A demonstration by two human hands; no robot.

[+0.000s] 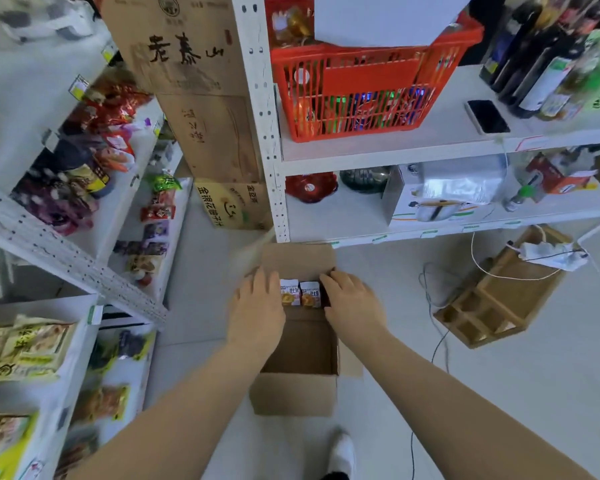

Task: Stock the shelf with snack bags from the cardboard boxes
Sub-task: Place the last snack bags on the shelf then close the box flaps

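In the middle of the frame, both hands reached into an open cardboard box on the floor. The left hand lay with straight fingers against two small snack bags standing at the box's far end. The right hand curved round their other side; whether it gripped them could not be told. The shelf with snack packets filled the left of the frame.

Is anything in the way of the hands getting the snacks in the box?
No, nothing visible. The box is open on top, and the left hand and right hand are right beside the two snack bags, one on each side.
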